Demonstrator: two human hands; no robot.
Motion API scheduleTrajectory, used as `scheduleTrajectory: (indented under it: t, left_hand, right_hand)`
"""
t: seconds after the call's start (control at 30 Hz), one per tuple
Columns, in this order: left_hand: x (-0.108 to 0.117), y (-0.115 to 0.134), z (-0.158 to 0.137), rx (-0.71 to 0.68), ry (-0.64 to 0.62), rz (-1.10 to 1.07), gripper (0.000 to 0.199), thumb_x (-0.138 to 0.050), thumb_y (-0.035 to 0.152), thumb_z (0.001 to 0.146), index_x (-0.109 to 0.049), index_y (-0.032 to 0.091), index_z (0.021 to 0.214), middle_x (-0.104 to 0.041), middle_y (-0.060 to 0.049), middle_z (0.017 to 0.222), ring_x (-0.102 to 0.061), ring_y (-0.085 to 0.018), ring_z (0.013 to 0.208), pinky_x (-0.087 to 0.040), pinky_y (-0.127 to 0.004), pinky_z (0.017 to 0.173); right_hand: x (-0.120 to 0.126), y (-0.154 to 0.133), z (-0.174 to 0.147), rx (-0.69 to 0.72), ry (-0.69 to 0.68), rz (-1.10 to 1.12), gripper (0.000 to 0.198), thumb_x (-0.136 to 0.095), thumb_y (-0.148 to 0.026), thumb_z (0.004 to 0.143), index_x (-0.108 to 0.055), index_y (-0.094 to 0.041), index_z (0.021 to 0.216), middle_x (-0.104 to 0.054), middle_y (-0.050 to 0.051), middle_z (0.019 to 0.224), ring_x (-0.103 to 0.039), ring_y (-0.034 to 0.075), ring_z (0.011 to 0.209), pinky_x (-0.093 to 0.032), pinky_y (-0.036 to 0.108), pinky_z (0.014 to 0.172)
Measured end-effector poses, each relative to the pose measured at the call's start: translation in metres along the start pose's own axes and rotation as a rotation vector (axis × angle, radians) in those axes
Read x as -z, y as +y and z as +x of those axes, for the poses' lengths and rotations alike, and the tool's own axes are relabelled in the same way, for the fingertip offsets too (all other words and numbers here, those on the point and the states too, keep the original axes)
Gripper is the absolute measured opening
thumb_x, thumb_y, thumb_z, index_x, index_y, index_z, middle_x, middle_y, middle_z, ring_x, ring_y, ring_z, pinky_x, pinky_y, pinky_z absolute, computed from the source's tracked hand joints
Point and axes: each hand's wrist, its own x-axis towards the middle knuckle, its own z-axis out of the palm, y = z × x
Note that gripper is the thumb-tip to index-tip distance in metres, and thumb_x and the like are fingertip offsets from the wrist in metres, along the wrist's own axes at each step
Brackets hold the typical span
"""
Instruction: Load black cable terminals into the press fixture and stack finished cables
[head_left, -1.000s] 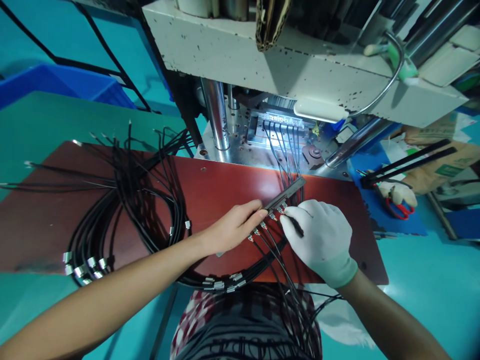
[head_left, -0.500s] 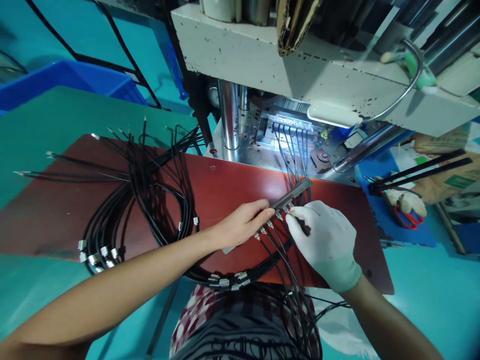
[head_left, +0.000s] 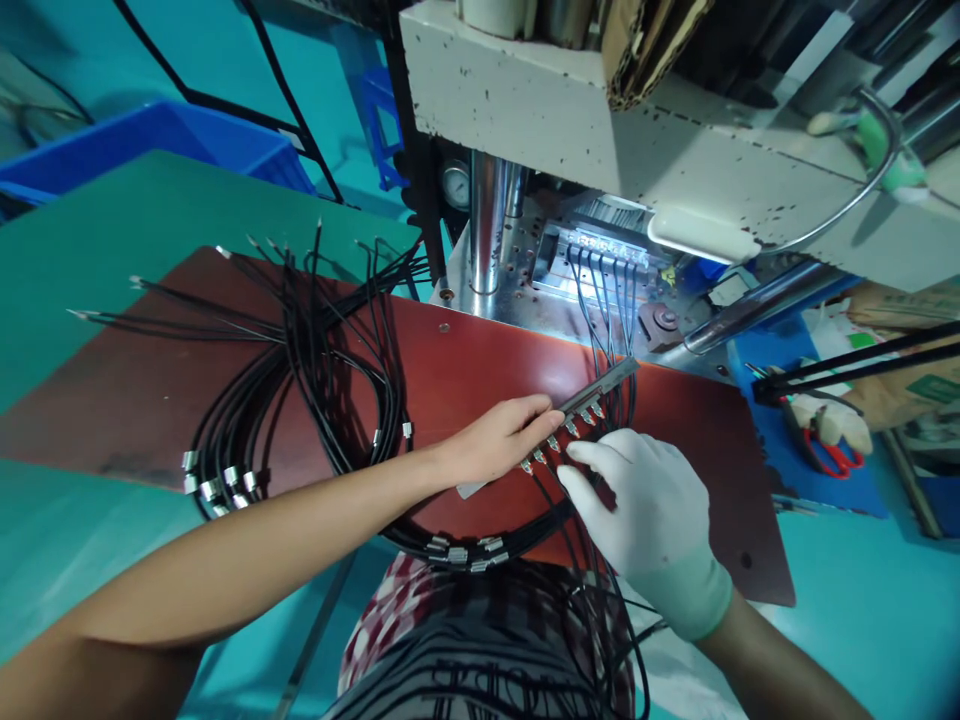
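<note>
My left hand (head_left: 502,435) is bare and closed on a flat grey metal bar (head_left: 600,390), thumb on top. The bar lies slantwise above the red-brown board. Small metal cable ends (head_left: 572,428) stick out along its near edge, with black cables running down from some of them. My right hand (head_left: 645,510), in a white glove, is just below this row. Its thumb and forefinger tips are slightly apart beside the cable ends, and I see nothing held between them. Some cables pass behind the glove.
Coiled black cables (head_left: 300,350) with silver sleeves lie on the red-brown board (head_left: 480,365). A press (head_left: 525,90) stands behind, with several cables in its lit die (head_left: 592,260). Red-handled scissors (head_left: 832,460) lie at right; a blue bin (head_left: 202,145) is at far left.
My right hand has shifted left and toward me along the row, and its fingertips have parted. The left hand keeps its grip on the bar. The whole view has shifted slightly.
</note>
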Motion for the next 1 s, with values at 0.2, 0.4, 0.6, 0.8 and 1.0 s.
scheduleTrajectory:
  t: [0.2, 0.4, 0.6, 0.8, 1.0]
  left_hand:
    - [0.000, 0.002, -0.002, 0.028, -0.002, -0.045, 0.038, -0.037, 0.045, 0.098, -0.042, 0.016, 0.075, -0.042, 0.002, 0.067, -0.039, -0.010, 0.062, -0.033, -0.024, 0.056]
    - [-0.002, 0.003, -0.001, 0.034, 0.004, -0.078, 0.036, -0.038, 0.043, 0.098, -0.042, 0.016, 0.074, -0.041, 0.003, 0.065, -0.038, -0.009, 0.060, -0.032, -0.023, 0.054]
    - [-0.001, 0.003, 0.000, 0.047, 0.007, -0.088, 0.036, -0.038, 0.042, 0.098, -0.041, 0.015, 0.074, -0.038, 0.004, 0.064, -0.037, -0.009, 0.061, -0.031, -0.022, 0.055]
    - [-0.003, 0.002, 0.000, 0.044, 0.027, -0.089, 0.036, -0.039, 0.042, 0.097, -0.043, 0.015, 0.073, -0.040, 0.003, 0.065, -0.038, -0.009, 0.060, -0.030, -0.022, 0.055]
    - [-0.006, 0.001, -0.001, 0.047, 0.038, -0.107, 0.035, -0.039, 0.042, 0.097, -0.044, 0.015, 0.075, -0.043, 0.003, 0.066, -0.040, -0.010, 0.062, -0.031, -0.022, 0.055]
  right_hand:
    - [0.002, -0.018, 0.013, 0.092, -0.042, -0.134, 0.019, -0.054, -0.035, 0.089, -0.069, -0.025, 0.082, -0.055, 0.001, 0.069, -0.043, 0.015, 0.068, -0.021, 0.034, 0.068]
    - [-0.012, -0.017, 0.018, 0.107, 0.011, -0.127, 0.020, -0.056, -0.026, 0.082, -0.060, -0.021, 0.063, -0.052, 0.001, 0.065, -0.041, 0.016, 0.067, -0.020, 0.034, 0.068]
    - [-0.003, -0.019, 0.016, 0.087, -0.028, -0.137, 0.018, -0.056, -0.030, 0.086, -0.064, -0.023, 0.072, -0.054, 0.000, 0.068, -0.042, 0.016, 0.069, -0.021, 0.033, 0.068]
    - [-0.001, -0.026, 0.010, 0.132, -0.102, -0.106, 0.020, -0.053, -0.033, 0.089, -0.062, -0.023, 0.074, -0.053, 0.000, 0.068, -0.039, 0.017, 0.069, -0.018, 0.034, 0.068]
    - [-0.017, -0.027, 0.015, 0.144, -0.012, -0.083, 0.020, -0.054, -0.024, 0.083, -0.054, -0.021, 0.063, -0.050, 0.001, 0.064, -0.038, 0.017, 0.069, -0.020, 0.035, 0.069]
